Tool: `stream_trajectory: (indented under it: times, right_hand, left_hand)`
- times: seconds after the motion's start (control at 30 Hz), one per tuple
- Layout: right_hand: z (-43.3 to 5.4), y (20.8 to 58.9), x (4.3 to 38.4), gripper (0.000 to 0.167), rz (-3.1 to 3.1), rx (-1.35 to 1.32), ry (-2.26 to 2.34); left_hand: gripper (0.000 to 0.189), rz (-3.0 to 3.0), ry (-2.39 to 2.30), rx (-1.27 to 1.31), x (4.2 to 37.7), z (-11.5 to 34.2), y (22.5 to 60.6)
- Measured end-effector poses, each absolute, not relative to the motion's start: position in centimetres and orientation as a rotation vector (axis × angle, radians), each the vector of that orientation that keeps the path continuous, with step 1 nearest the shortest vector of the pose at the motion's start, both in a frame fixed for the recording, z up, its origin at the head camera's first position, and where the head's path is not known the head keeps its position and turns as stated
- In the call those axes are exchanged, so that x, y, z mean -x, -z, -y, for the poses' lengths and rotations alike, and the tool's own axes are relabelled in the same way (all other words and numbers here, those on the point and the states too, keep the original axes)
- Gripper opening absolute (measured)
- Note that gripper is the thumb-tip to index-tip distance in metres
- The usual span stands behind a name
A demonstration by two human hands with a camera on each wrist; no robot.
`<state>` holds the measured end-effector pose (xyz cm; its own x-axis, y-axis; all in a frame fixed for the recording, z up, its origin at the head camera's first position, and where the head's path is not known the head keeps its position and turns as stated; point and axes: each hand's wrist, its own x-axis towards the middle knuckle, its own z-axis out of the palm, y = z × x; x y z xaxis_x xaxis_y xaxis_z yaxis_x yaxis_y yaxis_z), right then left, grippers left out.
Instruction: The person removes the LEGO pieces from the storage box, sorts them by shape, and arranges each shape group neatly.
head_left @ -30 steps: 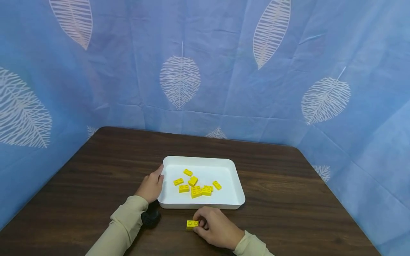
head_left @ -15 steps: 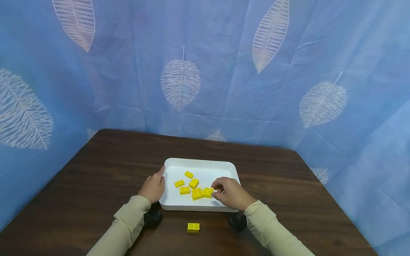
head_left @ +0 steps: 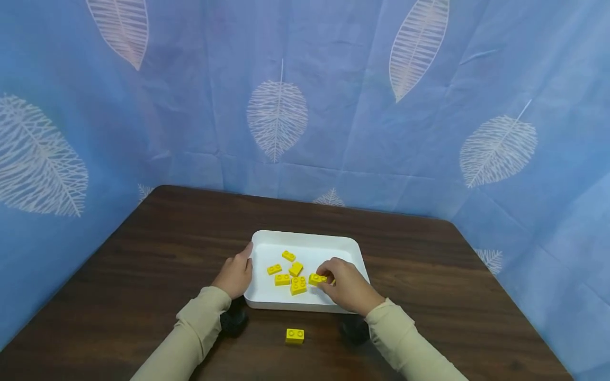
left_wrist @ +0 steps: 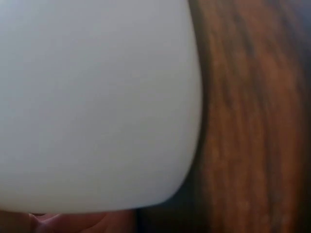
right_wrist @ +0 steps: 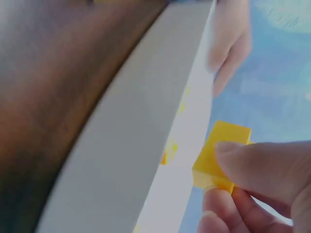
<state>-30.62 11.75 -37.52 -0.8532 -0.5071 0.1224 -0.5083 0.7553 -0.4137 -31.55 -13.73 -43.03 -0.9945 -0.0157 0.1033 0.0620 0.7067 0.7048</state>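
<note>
A shallow white tray [head_left: 310, 306] lies on the table with several yellow toy building bricks in it. My left hand [head_left: 234, 275] holds the tray's left side, index finger stretched along the rim. Over the tray's right half, my right hand [head_left: 350, 286] pinches a yellow brick [right_wrist: 226, 138] between thumb and fingers. A two-by-two-stud brick [head_left: 298, 286] lies just left of the held one. Another bit of yellow shows beside the right fingers, mostly hidden. In front of the tray, a two-stud yellow brick [head_left: 295, 336] sits alone on the table.
The dark wooden table [head_left: 429, 296] spreads out on both sides of the tray. Behind it hangs a blue curtain [head_left: 333, 106] with white leaf prints. Dark wrist-worn devices sit under both wrists, close to the tray's front corners.
My right hand has left the brick in front of the tray, moved up into the tray and picked up another yellow brick. The left hand stays at the tray's left side.
</note>
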Motion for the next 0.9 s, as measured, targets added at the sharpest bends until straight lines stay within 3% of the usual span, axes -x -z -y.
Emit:
stream_trajectory:
  times: [0.17,0.37,0.6,0.9]
  right_hand:
    - [-13.2,36.8,27.2,0.015,2.865,-0.983,-0.751]
    - [-13.8,38.8,24.8,0.014,2.958,-1.125,-0.772]
    - [-13.8,40.1,24.3,0.014,2.971,-1.157,-0.743]
    - [-13.4,37.8,25.3,0.020,2.952,-1.144,-0.799]
  left_hand:
    - [0.051,2.824,1.157,0.039,31.7,14.0,42.5]
    - [0.051,2.833,1.174,0.030,31.7,14.2,42.2]
    - [0.052,2.857,1.203,0.005,31.7,13.9,42.4]
    - [0.051,2.852,1.184,0.043,31.8,14.1,42.4]
